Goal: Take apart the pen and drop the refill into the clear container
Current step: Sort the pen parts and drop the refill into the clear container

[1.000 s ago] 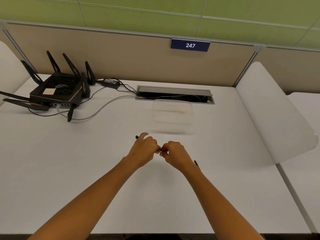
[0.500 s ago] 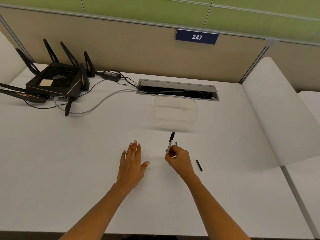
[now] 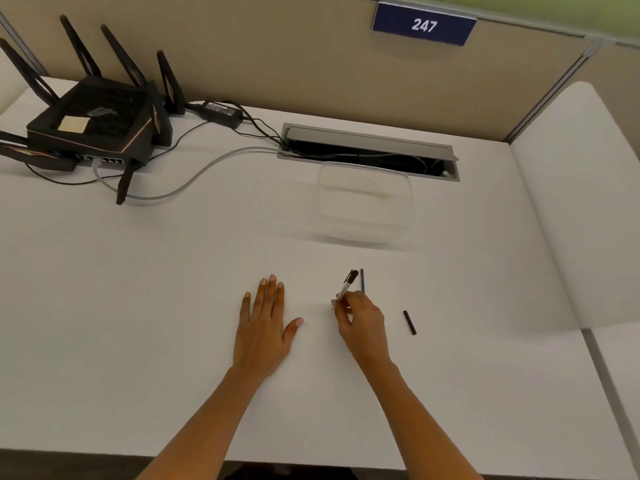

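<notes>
My right hand (image 3: pixel 362 320) grips a pen barrel (image 3: pixel 347 285), clear with a black end, pointing up and away. A thin blue refill (image 3: pixel 362 280) shows just right of the barrel above my fingers; whether it lies on the desk or is held I cannot tell. A small black pen piece (image 3: pixel 409 322) lies on the desk to the right of that hand. My left hand (image 3: pixel 265 323) rests flat on the desk, fingers spread, holding nothing. The clear container (image 3: pixel 363 202) stands beyond the hands, with nothing seen in it.
A black router (image 3: pixel 93 123) with antennas and its cables sits at the back left. A cable slot (image 3: pixel 370 150) opens in the desk behind the container. A white divider panel (image 3: pixel 581 202) rises on the right. The desk's front edge runs just below my forearms.
My hands were together on the pen a second ago. They have since parted: the left hand lies flat on the desk, the right keeps the barrel. The black piece now lies uncovered on the desk.
</notes>
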The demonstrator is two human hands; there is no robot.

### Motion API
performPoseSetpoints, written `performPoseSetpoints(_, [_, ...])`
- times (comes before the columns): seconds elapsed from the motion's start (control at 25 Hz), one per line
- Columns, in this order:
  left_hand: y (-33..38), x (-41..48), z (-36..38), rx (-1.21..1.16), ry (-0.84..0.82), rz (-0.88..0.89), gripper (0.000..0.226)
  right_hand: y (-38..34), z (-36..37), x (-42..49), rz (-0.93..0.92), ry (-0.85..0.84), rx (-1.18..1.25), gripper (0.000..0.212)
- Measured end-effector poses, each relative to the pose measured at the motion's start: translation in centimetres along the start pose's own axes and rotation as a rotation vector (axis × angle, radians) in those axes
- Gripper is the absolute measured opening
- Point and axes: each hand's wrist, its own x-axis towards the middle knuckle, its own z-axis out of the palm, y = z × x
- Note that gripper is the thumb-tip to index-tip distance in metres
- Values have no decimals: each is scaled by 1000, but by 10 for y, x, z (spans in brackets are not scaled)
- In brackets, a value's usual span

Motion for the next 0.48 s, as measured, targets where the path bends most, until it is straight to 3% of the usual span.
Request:
performPoseSetpoints(0.16, [-1,1,0,-4,11,-1,76,-3,-16,24,-51,149,119,7])
performPoseSetpoints(0.48, [-1,2,-5,-75,22,-5,79,-4,-18,37,71,62,233,8])
